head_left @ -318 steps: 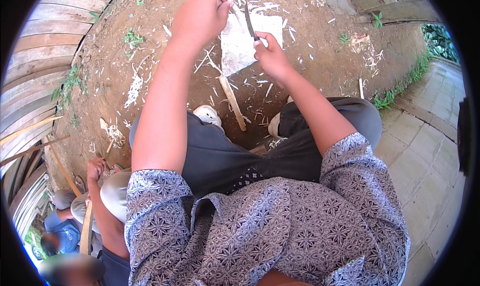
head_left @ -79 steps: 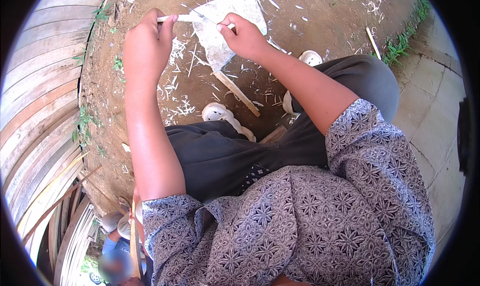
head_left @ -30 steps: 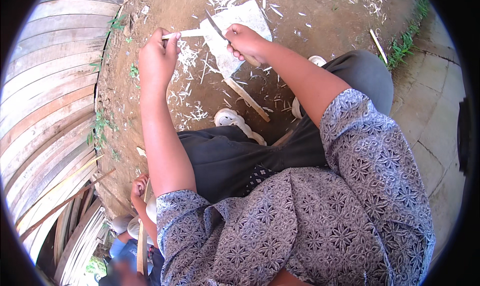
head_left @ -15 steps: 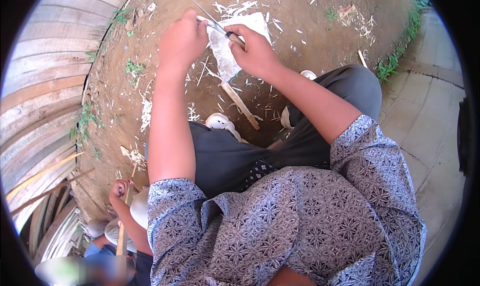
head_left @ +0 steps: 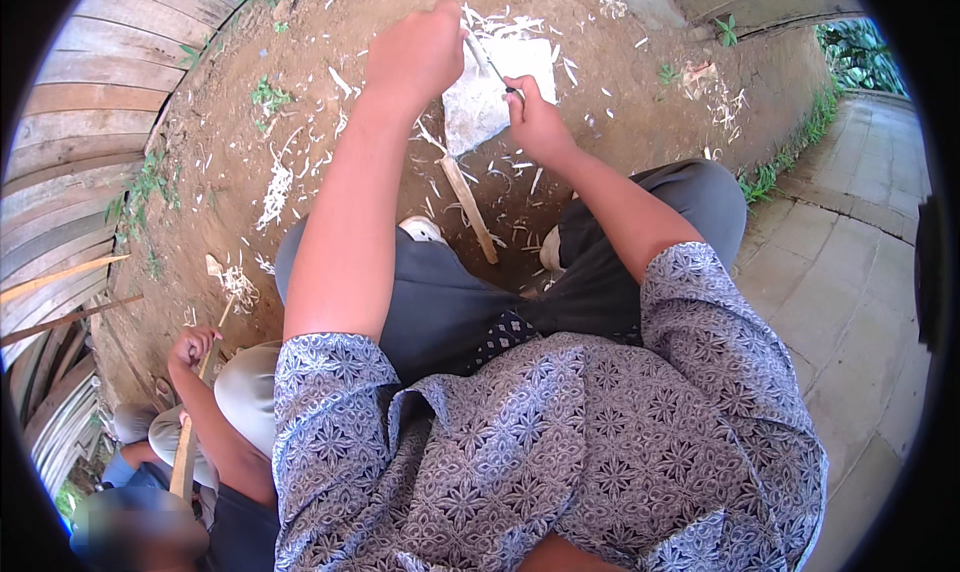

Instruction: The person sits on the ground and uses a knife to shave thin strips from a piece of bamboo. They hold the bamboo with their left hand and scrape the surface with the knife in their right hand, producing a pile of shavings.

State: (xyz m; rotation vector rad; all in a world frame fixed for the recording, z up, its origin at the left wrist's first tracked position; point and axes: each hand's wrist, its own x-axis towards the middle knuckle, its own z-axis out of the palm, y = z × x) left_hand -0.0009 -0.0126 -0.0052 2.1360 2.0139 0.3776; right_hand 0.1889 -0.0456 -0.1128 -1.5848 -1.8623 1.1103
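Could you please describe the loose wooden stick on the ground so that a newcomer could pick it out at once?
Start at the dark trousers and look just beyond, to the brown earth between the two feet. There a straight, light-brown stick runs back from near the pale slab's closest corner. It is much thicker than the thin whitish shavings.

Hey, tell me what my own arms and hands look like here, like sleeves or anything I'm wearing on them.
Your left hand and right hand are bare, with no gloves or wristbands showing. Short, loose sleeves cover your upper arms, patterned with dark and pale star-shaped flowers, matching your shirt.
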